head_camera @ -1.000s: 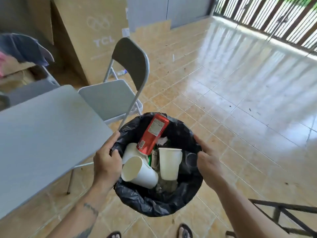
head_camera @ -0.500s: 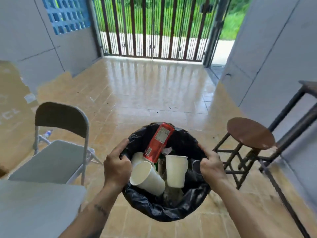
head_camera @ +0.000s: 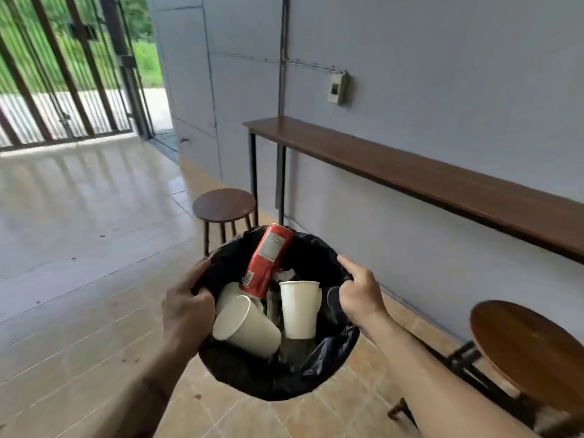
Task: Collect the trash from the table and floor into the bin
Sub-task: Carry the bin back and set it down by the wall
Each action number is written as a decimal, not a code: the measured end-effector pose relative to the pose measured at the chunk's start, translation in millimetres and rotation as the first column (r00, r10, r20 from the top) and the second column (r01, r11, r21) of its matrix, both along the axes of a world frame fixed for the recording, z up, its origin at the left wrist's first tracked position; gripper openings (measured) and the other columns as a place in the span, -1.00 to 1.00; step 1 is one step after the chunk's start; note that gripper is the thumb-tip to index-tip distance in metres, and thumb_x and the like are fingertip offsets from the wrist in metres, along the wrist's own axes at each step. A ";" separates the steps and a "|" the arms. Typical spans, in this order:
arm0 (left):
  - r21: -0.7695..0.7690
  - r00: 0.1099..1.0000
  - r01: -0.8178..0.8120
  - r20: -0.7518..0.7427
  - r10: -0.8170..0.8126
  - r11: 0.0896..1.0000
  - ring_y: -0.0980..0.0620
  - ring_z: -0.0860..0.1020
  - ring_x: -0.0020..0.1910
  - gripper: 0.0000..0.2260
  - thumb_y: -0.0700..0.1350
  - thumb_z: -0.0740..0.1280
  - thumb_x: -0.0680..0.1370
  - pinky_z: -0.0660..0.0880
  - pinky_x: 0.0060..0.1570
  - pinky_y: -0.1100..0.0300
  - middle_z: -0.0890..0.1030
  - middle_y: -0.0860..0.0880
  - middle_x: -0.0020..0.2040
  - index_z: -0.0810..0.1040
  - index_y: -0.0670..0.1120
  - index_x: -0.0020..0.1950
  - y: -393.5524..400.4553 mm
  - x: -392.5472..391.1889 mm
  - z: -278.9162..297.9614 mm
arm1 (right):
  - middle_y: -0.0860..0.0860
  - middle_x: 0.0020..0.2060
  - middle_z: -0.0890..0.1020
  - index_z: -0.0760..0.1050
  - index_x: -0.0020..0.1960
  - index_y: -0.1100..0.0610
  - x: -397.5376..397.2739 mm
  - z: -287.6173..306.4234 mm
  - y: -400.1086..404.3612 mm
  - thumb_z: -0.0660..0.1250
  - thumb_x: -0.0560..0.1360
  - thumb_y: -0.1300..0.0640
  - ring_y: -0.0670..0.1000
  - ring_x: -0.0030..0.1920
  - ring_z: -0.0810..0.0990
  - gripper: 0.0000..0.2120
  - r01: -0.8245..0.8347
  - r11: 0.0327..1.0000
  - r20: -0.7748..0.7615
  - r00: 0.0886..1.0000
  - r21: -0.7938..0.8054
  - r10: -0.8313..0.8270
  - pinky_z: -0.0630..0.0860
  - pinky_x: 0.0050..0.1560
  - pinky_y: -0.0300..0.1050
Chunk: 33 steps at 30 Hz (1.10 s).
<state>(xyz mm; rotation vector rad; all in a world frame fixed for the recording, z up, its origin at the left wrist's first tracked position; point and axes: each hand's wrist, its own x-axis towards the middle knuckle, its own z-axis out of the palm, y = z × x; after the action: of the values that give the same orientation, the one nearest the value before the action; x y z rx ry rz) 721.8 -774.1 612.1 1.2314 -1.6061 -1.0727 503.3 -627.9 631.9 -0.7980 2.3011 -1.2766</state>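
Note:
I hold a bin lined with a black bag [head_camera: 284, 377] in front of me, off the floor. My left hand [head_camera: 186, 308] grips its left rim and my right hand [head_camera: 358, 294] grips its right rim. Inside, a red can [head_camera: 268, 260] leans up against the far rim. One white paper cup [head_camera: 298, 308] stands upright and another white cup [head_camera: 245, 327] lies tilted toward my left hand. More trash lies underneath, mostly hidden.
A long brown wall table [head_camera: 426, 181] runs along the grey wall on the right. One round wooden stool [head_camera: 224, 205] stands just beyond the bin, another stool [head_camera: 531, 352] at the lower right. Tiled floor stretches left toward a barred gate [head_camera: 63, 74].
The view has swung to the right: the grey table and folding chair have left the frame and the wall table and stools have come in. Both hands keep their hold on the bin.

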 end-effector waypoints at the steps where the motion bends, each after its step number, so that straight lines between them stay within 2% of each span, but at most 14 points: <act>1: 0.003 0.999 0.046 0.005 -0.046 0.999 0.05 0.57 0.10 -0.44 -0.38 0.19 0.44 0.42 0.07 0.24 0.61 0.12 0.13 0.59 0.09 0.31 26.7 -20.4 0.3 | 0.04 0.44 0.46 0.41 0.48 0.12 -12.2 1.0 35.6 0.07 0.48 0.44 0.03 0.46 0.39 -0.39 0.049 0.999 0.000 0.999 0.004 -0.049 0.23 0.35 -0.30; 5: 0.101 0.972 0.236 -0.031 -0.234 0.967 -0.07 0.59 0.12 -0.46 -0.41 0.18 0.45 0.50 0.14 0.11 0.64 -0.06 0.18 0.60 -0.02 0.33 124.5 -93.6 -4.7 | 0.05 0.48 0.41 0.36 0.51 0.08 -49.9 8.6 170.8 0.06 0.51 0.43 0.08 0.48 0.36 -0.38 0.236 0.971 0.006 0.972 0.046 -0.237 0.28 0.37 -0.19; 7: 0.143 0.939 0.345 -0.051 -0.341 0.928 -0.07 0.60 0.15 -0.48 -0.41 0.18 0.45 0.49 0.18 0.10 0.65 -0.05 0.16 0.61 0.00 0.28 172.1 -126.4 -4.5 | 0.05 0.48 0.40 0.36 0.51 0.08 -65.9 12.4 228.9 0.05 0.52 0.43 0.09 0.47 0.37 -0.38 0.329 0.943 0.015 0.944 0.060 -0.330 0.34 0.38 -0.13; 11: 0.198 0.873 0.484 -0.040 -0.487 0.852 0.09 0.61 -0.01 -0.49 -0.37 0.20 0.44 0.45 -0.05 0.30 0.66 0.01 0.11 0.61 0.02 0.28 250.4 -187.2 0.5 | 0.06 0.48 0.40 0.39 0.50 0.09 -94.4 13.9 324.5 0.07 0.55 0.43 0.09 0.47 0.35 -0.42 0.513 0.855 0.010 0.857 0.078 -0.515 0.27 0.44 -0.10; 13: 0.218 0.830 0.549 -0.032 -0.557 0.807 0.15 0.59 -0.09 -0.48 -0.33 0.21 0.45 0.48 -0.09 0.28 0.66 0.01 0.11 0.60 0.05 0.32 280.0 -216.7 0.2 | 0.07 0.47 0.41 0.39 0.49 0.07 -107.4 9.3 364.5 0.06 0.54 0.43 0.09 0.44 0.40 -0.41 0.590 0.804 0.021 0.805 0.079 -0.593 0.36 0.43 -0.02; 15: 0.239 0.779 0.613 -0.025 -0.627 0.753 0.13 0.61 -0.10 -0.48 -0.31 0.22 0.44 0.54 -0.08 0.19 0.67 -0.01 0.09 0.59 0.08 0.32 305.8 -246.4 -1.3 | 0.09 0.46 0.42 0.39 0.49 0.03 -120.2 4.9 400.6 0.06 0.53 0.43 0.06 0.24 0.56 -0.40 0.661 0.746 0.042 0.746 0.080 -0.665 0.58 0.10 -0.11; 17: 0.253 0.739 0.658 -0.038 -0.673 0.709 0.06 0.64 -0.07 -0.48 -0.31 0.22 0.44 0.59 -0.01 0.11 0.68 -0.04 0.11 0.60 0.08 0.31 329.4 -275.7 -2.7 | 0.11 0.44 0.45 0.41 0.48 0.03 -134.2 -1.3 432.1 0.05 0.53 0.43 -0.06 -0.06 0.60 -0.40 0.715 0.694 0.061 0.692 0.082 -0.720 0.49 -0.29 -0.35; 19: 0.254 0.689 0.710 -0.054 -0.723 0.657 0.01 0.62 0.02 -0.50 -0.33 0.22 0.47 0.57 0.09 0.12 0.66 -0.04 0.17 0.59 0.04 0.33 351.9 -305.1 -5.9 | 0.12 0.42 0.47 0.42 0.47 0.04 -147.5 -8.5 459.2 0.05 0.53 0.44 -0.14 -0.15 0.54 -0.39 0.768 0.635 0.075 0.631 0.086 -0.772 0.43 -0.32 -0.36; 20: 0.257 0.658 0.736 -0.055 -0.751 0.626 0.02 0.61 0.02 -0.51 -0.34 0.22 0.49 0.57 0.05 0.19 0.63 -0.03 0.20 0.57 0.02 0.35 363.1 -319.5 -7.7 | 0.12 0.41 0.48 0.42 0.47 0.03 -153.7 -12.8 472.1 0.05 0.53 0.43 -0.12 -0.18 0.54 -0.39 0.793 0.602 0.088 0.596 0.087 -0.798 0.44 -0.35 -0.33; 22: 0.271 0.599 0.778 -0.051 -0.799 0.566 0.04 0.62 -0.06 -0.52 -0.34 0.21 0.53 0.56 -0.20 0.36 0.60 -0.02 0.19 0.53 0.02 0.38 385.2 -348.4 -11.6 | 0.14 0.39 0.49 0.43 0.46 0.01 -164.6 -21.1 497.4 0.05 0.53 0.43 -0.05 -0.24 0.56 -0.39 0.844 0.530 0.103 0.522 0.083 -0.847 0.44 -0.42 -0.29; 24: 0.290 0.530 0.819 -0.053 -0.846 0.495 0.00 0.63 -0.06 -0.52 -0.33 0.22 0.55 0.55 -0.31 0.37 0.60 -0.04 0.21 0.49 0.04 0.41 408.0 -376.0 -15.0 | 0.13 0.38 0.50 0.45 0.45 0.02 -172.2 -25.8 520.5 0.06 0.52 0.44 -0.12 -0.18 0.55 -0.39 0.888 0.452 0.104 0.444 0.081 -0.890 0.44 -0.34 -0.29; 26: 0.291 0.461 0.855 -0.044 -0.886 0.430 0.04 0.61 -0.03 -0.52 -0.32 0.23 0.57 0.56 -0.20 0.32 0.59 -0.04 0.26 0.48 0.04 0.43 432.6 -402.5 -18.4 | 0.11 0.38 0.50 0.46 0.45 0.04 -178.4 -30.6 544.4 0.07 0.50 0.46 -0.09 -0.04 0.56 -0.39 0.923 0.377 0.108 0.368 0.075 -0.924 0.47 -0.15 -0.27; 29: 0.285 0.382 0.888 -0.017 -0.924 0.362 0.04 0.61 0.01 -0.53 -0.32 0.22 0.57 0.59 -0.04 0.22 0.58 -0.04 0.29 0.48 0.03 0.43 471.4 -433.7 -23.3 | 0.07 0.42 0.47 0.46 0.45 0.05 -185.2 -39.1 581.7 0.08 0.50 0.46 0.06 0.31 0.49 -0.39 0.950 0.297 0.120 0.285 0.093 -0.951 0.43 0.11 -0.17; 33: 0.303 0.293 0.911 0.005 -0.956 0.280 0.02 0.64 -0.06 -0.51 -0.33 0.18 0.55 0.60 -0.17 0.23 0.59 -0.06 0.25 0.49 0.02 0.43 527.8 -471.5 -35.8 | 0.04 0.45 0.44 0.45 0.45 0.05 -203.1 -56.0 638.9 0.09 0.53 0.46 0.09 0.43 0.41 -0.41 0.968 0.224 0.131 0.208 0.116 -0.969 0.39 0.26 -0.12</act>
<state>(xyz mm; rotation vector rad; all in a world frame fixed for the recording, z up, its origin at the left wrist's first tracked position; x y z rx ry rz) 250.3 -246.4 576.3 0.3362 -2.5231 -1.9808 300.2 11.0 575.9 1.0808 2.6126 -1.6217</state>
